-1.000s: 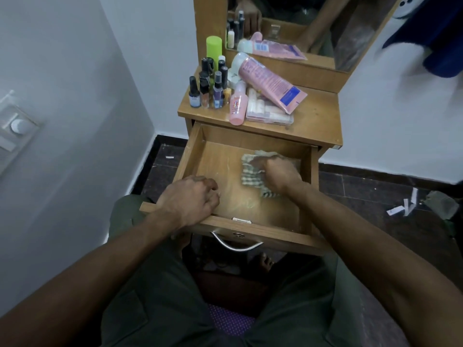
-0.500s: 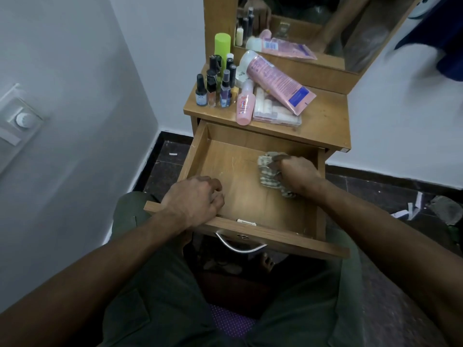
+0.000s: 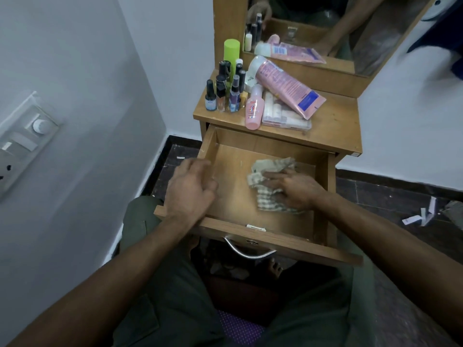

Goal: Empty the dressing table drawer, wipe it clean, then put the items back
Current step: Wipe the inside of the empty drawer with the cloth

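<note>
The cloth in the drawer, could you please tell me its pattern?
The cloth is checked, pale with greyish lines, seen best in the head view.

Drawer [image 3: 280, 242] pulled out beneath the tabletop [image 3: 335, 121], a cloth [image 3: 269, 181] inside it.

The right hand [image 3: 295, 187] lies flat on the cloth toward the drawer's right side; the cloth spreads ahead of and beneath the fingers. The left hand [image 3: 193, 189] is over the drawer's left wall, well left of the cloth. Behind both hands, on the tabletop, small bottles [image 3: 223, 93] stand at the left, a tube [image 3: 288, 87] lies across a flat pack [image 3: 285, 118] to their right, and a mirror [image 3: 325, 31] rises at the back. The handle [image 3: 248, 251] hangs on the drawer front, nearer the person than either hand.
</note>
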